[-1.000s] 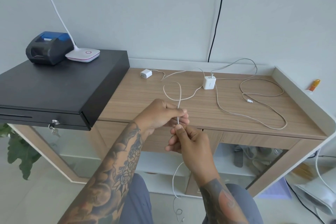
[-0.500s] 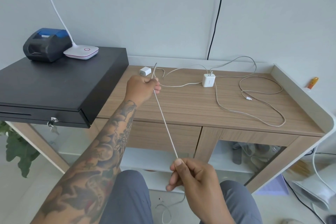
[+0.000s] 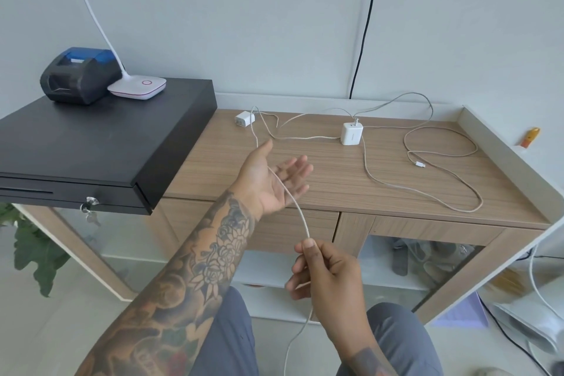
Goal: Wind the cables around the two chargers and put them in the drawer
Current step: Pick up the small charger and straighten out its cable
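Two hands work one cable, nearest first. The right hand (image 3: 328,276) sits lowest, close to the body, its thumb and forefinger pinched on the braided cable (image 3: 293,204), the other fingers loosely curled beneath; the slack end hangs down from that grip between the knees. From the pinch the cable rises in a fairly straight line across the left hand (image 3: 274,183), which lies palm up with fingers spread and relaxed, gripping nothing; the cable merely rests across the palm.

Beyond the hand, the cable runs on to the small charger (image 3: 244,118) at the back left of the wooden surface (image 3: 335,180), just beside the black cash drawer (image 3: 100,143). The larger charger (image 3: 351,134) stands further right, its own long cable (image 3: 442,183) sprawled in loose loops over the right half of the surface, plug end lying free.

Both cables look light, limp and slightly springy, so they should coil easily but may unwind if let go. The chargers are small, hard blocks, light enough to skid when a cable is tugged; each is best held by its body while the cable is wrapped from the plugged end outward. A wooden drawer front (image 3: 299,223) shows shut below the surface edge.
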